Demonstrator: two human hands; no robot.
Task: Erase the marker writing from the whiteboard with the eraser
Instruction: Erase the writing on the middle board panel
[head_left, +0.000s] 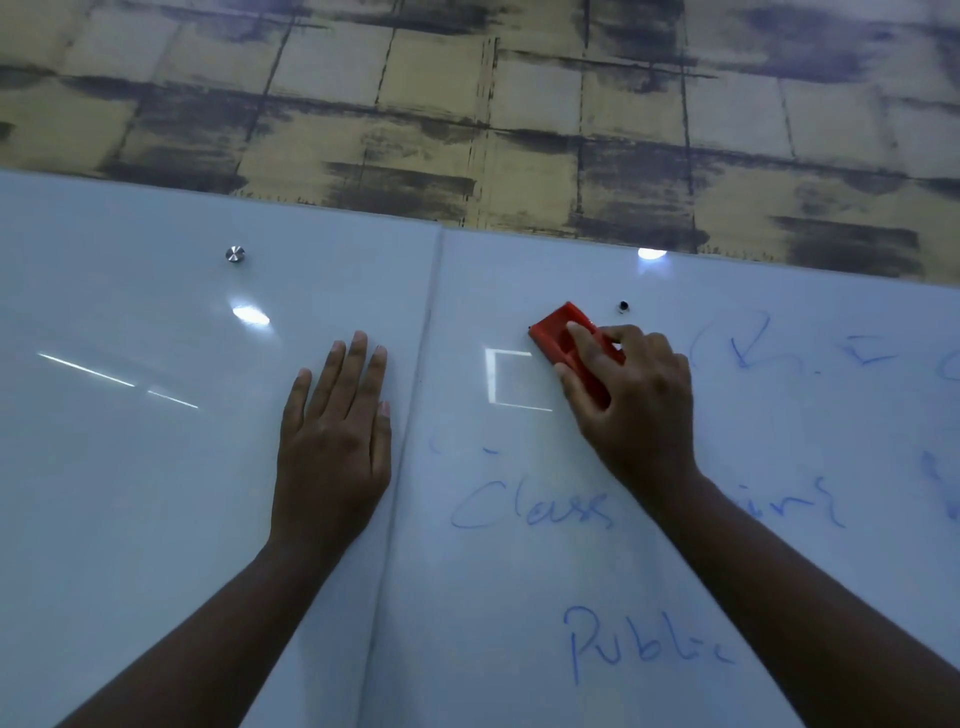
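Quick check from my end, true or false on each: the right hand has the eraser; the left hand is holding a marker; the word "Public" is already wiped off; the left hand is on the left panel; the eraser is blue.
1. The right hand holds the eraser. True.
2. The left hand holds a marker. False: it lies flat on the whiteboard, fingers straight, holding nothing.
3. "Public" is wiped off. False: it is readable in blue, below the hands.
4. The left hand is on the left panel. True, just left of the seam.
5. The eraser is blue. False: it is red.

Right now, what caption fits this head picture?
Right hand wipes whiteboard with red eraser; left hand rests flat.
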